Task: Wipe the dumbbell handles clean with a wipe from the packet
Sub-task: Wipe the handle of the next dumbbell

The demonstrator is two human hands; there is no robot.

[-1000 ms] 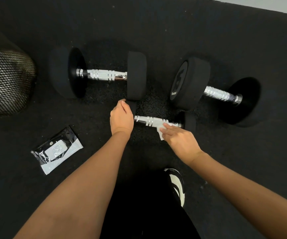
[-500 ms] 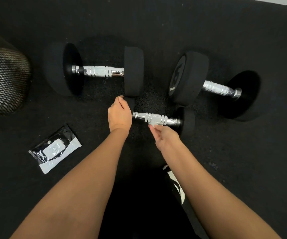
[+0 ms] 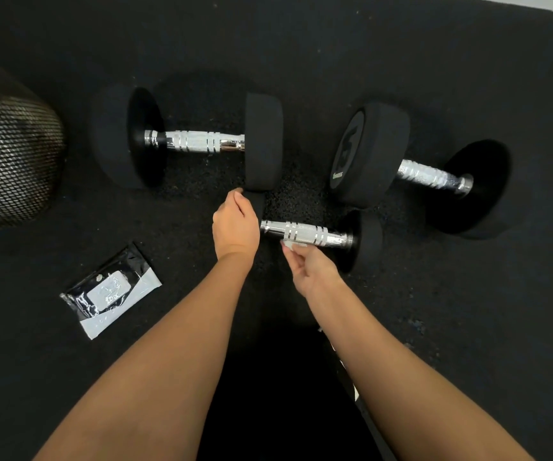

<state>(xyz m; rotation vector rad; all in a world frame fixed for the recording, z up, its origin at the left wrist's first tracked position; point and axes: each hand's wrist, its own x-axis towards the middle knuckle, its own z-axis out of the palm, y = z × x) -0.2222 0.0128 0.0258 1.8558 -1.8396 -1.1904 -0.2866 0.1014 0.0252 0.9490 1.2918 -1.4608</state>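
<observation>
Dim overall, lit evenly from overhead. Bright glare on the chrome handles (image 3: 305,232); soft shadows pooling under the dumbbell heads. Wide-angle bending toward 9 and 3 o'clock.

A gym or exercise room is indicated. Black speckled rubber flooring (image 3: 301,44) is seen throughout, and three dumbbells (image 3: 188,141) with chrome knurled handles are laid on it.

Both forearms are bare to the frame edge; no sleeves, watch or rings visible. Left hand (image 3: 236,224) and right hand (image 3: 313,267) ungloved. Black legwear (image 3: 268,394) at 6 o'clock. Dark shoe with white markings (image 3: 348,377) beside it.
</observation>
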